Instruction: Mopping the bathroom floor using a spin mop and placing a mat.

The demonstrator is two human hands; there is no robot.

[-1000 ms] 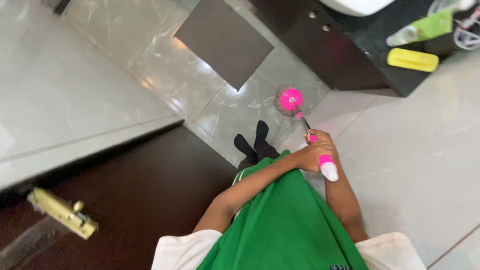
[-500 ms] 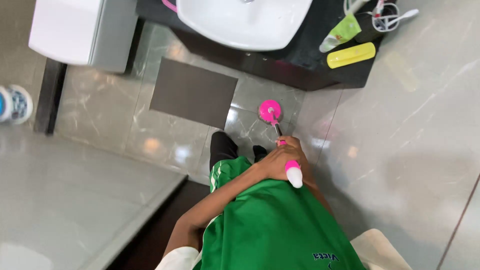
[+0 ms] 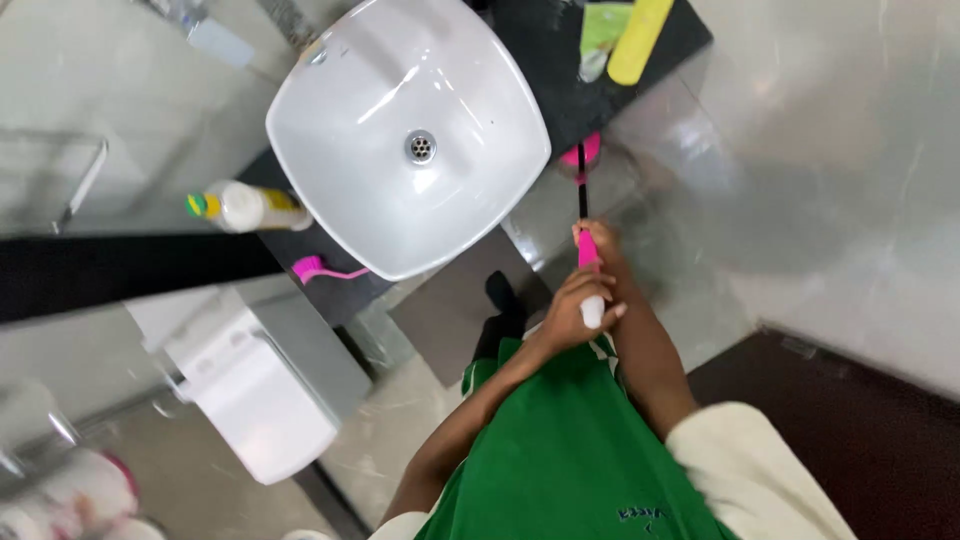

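Both my hands grip a mop handle (image 3: 583,205), pink near the grip with a white end cap. My left hand (image 3: 574,312) wraps the top by the white cap. My right hand (image 3: 598,245) holds the pink part just below it. The dark shaft runs down to the pink mop head (image 3: 581,153), which sits on the floor partly under the dark counter edge. My green garment fills the bottom of the view.
A white square basin (image 3: 410,130) sits on a dark counter (image 3: 545,40), with a yellow item (image 3: 640,40) and a green tube (image 3: 600,30) beside it. A white and yellow bottle (image 3: 245,207), a pink brush (image 3: 320,270), a white toilet (image 3: 255,385) and a grey mat (image 3: 450,310) are nearby.
The view has swung so the basin is now below me. The mop head has moved forward to the counter edge, and the handle stands steeper in my hands.
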